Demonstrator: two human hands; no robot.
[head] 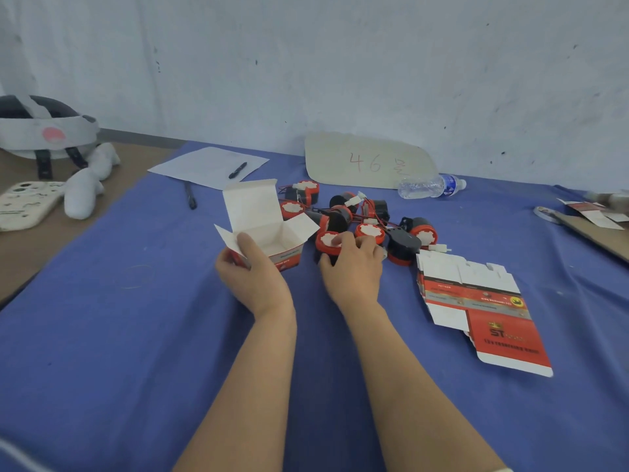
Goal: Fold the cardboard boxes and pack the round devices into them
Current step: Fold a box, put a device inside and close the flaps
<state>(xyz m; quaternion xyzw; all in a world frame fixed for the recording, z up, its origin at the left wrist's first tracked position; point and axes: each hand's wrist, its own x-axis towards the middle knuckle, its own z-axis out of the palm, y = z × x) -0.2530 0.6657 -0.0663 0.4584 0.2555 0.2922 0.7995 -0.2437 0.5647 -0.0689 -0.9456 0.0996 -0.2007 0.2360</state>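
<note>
Round device (325, 241) sat on the blue cloth (136, 335) under your right hand (354, 267), whose fingers curled around it, just right of the open-topped cardboard box (272, 231) that your left hand (252, 270) gripped by its near corner.

Soft, even, bluish light with faint shadows; wide-angle bending and blur toward the edges.

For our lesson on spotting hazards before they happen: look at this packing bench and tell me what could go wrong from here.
The round device under the right grip lies in a pile with tangled wires; lifting it may drag neighbours along. The open box is steadied only by the left grip at one side, so it might tip or buckle when the device goes in.
</note>
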